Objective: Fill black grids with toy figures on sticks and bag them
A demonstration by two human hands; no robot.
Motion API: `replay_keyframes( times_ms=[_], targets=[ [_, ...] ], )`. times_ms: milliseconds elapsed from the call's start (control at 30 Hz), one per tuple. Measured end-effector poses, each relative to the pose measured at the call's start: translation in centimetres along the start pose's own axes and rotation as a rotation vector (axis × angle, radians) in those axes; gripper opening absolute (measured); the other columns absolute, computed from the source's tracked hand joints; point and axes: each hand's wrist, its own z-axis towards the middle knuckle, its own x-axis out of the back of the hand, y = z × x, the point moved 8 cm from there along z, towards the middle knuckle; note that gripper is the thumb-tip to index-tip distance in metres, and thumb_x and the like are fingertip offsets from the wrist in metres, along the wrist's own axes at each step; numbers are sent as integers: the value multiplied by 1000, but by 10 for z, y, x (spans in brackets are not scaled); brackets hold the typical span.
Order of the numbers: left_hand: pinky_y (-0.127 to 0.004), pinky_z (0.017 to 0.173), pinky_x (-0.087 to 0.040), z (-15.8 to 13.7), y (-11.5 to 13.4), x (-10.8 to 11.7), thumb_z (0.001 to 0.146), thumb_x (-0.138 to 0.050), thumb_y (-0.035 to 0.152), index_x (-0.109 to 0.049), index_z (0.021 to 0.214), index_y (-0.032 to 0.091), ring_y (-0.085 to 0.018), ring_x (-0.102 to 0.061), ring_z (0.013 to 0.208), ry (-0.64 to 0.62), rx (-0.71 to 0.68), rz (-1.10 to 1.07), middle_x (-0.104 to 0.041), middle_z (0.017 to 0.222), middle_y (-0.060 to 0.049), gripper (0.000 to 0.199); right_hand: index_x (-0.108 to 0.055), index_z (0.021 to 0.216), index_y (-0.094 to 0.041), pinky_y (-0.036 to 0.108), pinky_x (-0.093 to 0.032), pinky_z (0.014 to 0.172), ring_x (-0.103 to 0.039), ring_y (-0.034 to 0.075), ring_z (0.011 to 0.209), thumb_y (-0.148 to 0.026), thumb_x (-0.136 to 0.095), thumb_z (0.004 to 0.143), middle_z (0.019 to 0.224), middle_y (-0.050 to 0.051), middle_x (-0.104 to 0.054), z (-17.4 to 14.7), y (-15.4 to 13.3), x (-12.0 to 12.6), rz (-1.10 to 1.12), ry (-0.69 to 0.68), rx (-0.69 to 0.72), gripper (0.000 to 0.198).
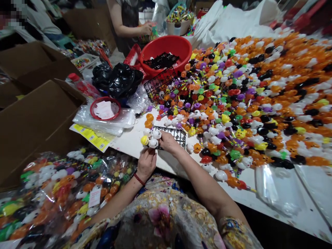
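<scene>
Toys cover most of the long white counter [127, 142] in a busy workroom. A huge toy pile [259, 103], orange, white, black and purple, fills the right side of the frame. Big brown boxes [33, 131] sit at the left. Clear bags of toys [62, 190] fill the lower left, and a red tub [166, 43] stands at the upper middle. Near the center, a black rack [178, 134] lies flat on the counter.

Two bare hands meet beside it. The right hand [169, 142] touches the little toy heads [153, 143] from the side. The left hand [146, 165] has its fingers bunched just below them. I can't tell whether either one is gripping. These heads are white and yellow, near the middle of the frame. They look light, hard, smooth and a bit slippery, so a gentle pinch around the sides should work best.

A yellow sheet [94, 140] at center left, papers [105, 110] in a small red basket [119, 111], and a white tag [94, 197] at lower left have print too small to read.
</scene>
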Motion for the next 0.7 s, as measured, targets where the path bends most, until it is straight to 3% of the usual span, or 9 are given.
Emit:
replay_keyframes(
  times_ms=[167, 400, 700],
  targets=[
    [-41, 88, -53, 0, -1, -1, 92, -52, 15, -59, 124, 16, -25, -63, 101, -4, 15, 7, -69, 105, -14, 33, -66, 93, -18, 28, -46, 74, -65, 23, 87, -14, -54, 81, 95, 9, -74, 7, -6, 3, -91, -80, 15, 17],
    [-41, 90, -52, 1, 0, 1, 92, -52, 14, -55, 130, 14, -26, -64, 103, -16, -3, 3, -70, 108, -16, 39, -70, 95, -18, 25, -48, 75, -67, 22, 89, -13, -61, 75, 92, 2, -75, 12, 1, 3, -64, -146, -41, 22],
    [-39, 89, -53, 6, 5, 5, 90, -54, 12, -55, 130, 14, -24, -64, 102, -1, -25, 18, -70, 105, -14, 39, -74, 98, -18, 24, -46, 75, -68, 25, 99, -15, -60, 79, 103, 8, -76, 7, -6, -1, -251, -223, -82, 24]
  ],
)
